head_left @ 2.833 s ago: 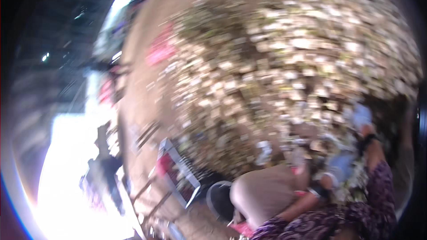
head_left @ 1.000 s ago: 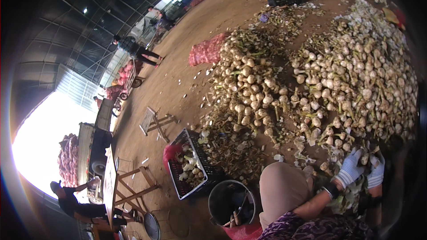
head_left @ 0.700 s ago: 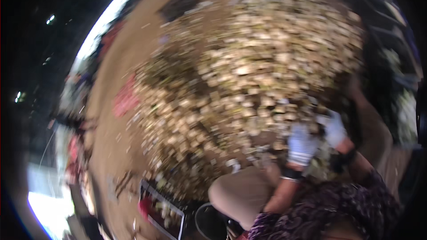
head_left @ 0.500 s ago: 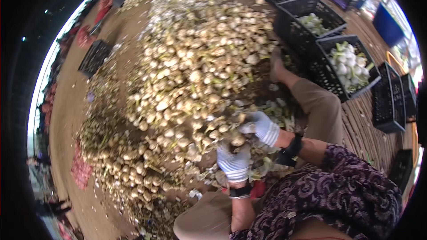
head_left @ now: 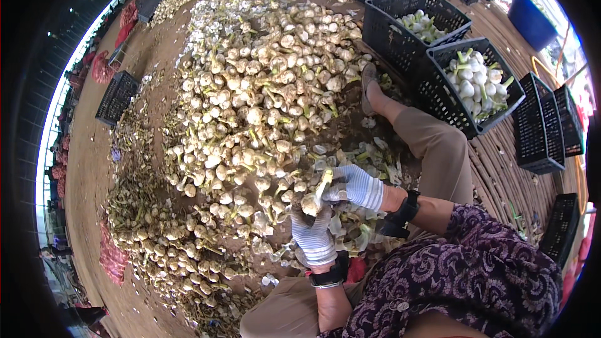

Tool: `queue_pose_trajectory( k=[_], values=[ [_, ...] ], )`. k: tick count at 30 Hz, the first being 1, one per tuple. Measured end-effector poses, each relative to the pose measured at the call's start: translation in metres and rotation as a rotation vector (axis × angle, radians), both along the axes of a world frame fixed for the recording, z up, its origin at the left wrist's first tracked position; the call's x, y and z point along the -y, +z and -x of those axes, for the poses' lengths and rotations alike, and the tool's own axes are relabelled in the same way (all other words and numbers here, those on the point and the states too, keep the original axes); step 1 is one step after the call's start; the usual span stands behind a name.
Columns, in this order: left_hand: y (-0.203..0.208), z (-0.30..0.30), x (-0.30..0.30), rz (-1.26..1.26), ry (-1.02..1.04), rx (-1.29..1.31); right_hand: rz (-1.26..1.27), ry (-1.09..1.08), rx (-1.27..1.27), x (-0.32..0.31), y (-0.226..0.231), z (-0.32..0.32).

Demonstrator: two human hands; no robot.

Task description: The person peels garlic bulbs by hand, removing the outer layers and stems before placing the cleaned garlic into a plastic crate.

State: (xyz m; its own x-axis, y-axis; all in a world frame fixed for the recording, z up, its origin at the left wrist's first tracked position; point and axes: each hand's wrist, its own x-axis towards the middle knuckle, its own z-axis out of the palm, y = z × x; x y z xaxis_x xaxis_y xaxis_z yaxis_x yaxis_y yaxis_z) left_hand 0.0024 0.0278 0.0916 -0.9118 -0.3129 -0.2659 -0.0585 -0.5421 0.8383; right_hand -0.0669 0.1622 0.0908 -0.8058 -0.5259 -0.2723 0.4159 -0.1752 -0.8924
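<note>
A garlic bulb (head_left: 310,204) with a short pale stem is between my two gloved hands, just over the near edge of the garlic pile (head_left: 263,94). My left hand (head_left: 314,236), in a striped white and grey glove, cups the bulb from below with its fingers closed around it. From the right, my right hand (head_left: 355,186) has its fingers bent against the stem side of the bulb. Its fingertips are partly hidden, and no tool can be made out in it. Loose papery skins (head_left: 350,228) lie beneath both hands.
Two black crates (head_left: 416,44) with cleaned white garlic bulbs (head_left: 479,84) stand beyond my right leg. More black crates (head_left: 539,125) and a blue bin (head_left: 531,20) are farther right. A dark heap of trimmings (head_left: 134,200) and a red net sack (head_left: 113,253) lie to the left.
My view has shifted slightly, so the pile and crates appear farther left. Both hands stay together at the bulb, whose stem now points up beside my right fingers.
</note>
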Motion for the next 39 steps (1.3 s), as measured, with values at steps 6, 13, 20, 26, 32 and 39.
queue_pose_trajectory(
  k=[6, 13, 20, 26, 32, 39],
  values=[
    [0.010, -0.006, 0.009, -0.049, -0.086, 0.173, -0.318, 0.067, -0.424, 0.003, -0.003, 0.009],
    [-0.001, -0.002, 0.007, -0.404, 0.141, 0.252, -0.201, 0.186, -0.205, 0.013, -0.010, 0.020],
    [-0.013, -0.004, 0.013, -0.513, 0.038, 0.125, -0.112, 0.002, -0.112, -0.013, -0.009, 0.021],
    [-0.010, -0.002, 0.014, -0.400, -0.001, 0.024, 0.317, -0.311, 0.304, -0.037, -0.028, 0.016],
    [-0.013, -0.001, 0.003, -0.292, 0.061, -0.041, 0.020, -0.061, 0.003, 0.007, -0.009, -0.001],
    [-0.018, -0.003, 0.024, -0.212, 0.278, -0.041, -0.039, -0.163, 0.051, -0.006, -0.023, 0.007]
  ],
)
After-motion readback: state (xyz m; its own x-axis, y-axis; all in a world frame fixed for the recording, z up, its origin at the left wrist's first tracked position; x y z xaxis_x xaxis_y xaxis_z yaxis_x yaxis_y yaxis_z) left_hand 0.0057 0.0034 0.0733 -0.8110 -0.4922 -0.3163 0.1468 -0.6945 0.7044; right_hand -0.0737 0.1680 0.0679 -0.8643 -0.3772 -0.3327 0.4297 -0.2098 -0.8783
